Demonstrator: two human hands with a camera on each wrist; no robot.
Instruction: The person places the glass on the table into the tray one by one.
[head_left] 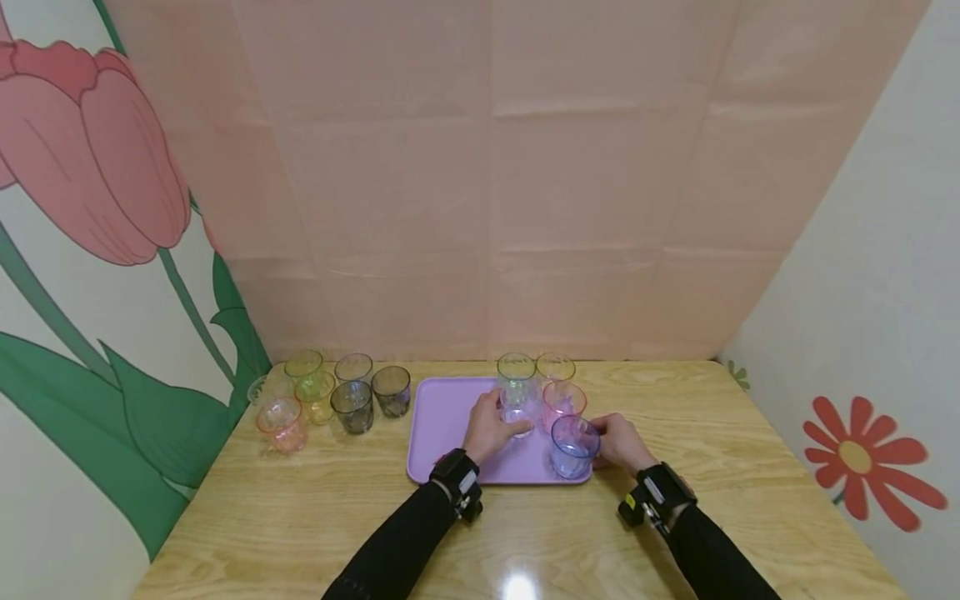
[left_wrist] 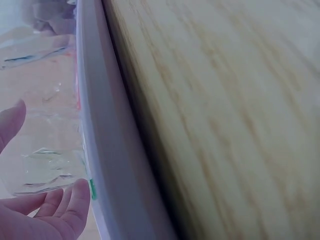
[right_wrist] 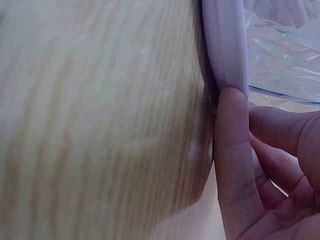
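Observation:
My left hand curves around a small clear glass on the purple tray. In the left wrist view, its fingers lie along one side and the thumb stands across from them; how firmly they press is unclear. At the tray's right edge, my right hand pinches the rim, beside a blue glass. Behind these, a green glass, a yellow glass and a pink glass stand upright on the tray, partly overlapping.
On the wooden table, more tumblers stand left of the tray: a pink one, a yellow one, a dark grey one and several others. A pink-covered wall rises behind, with painted walls on both sides.

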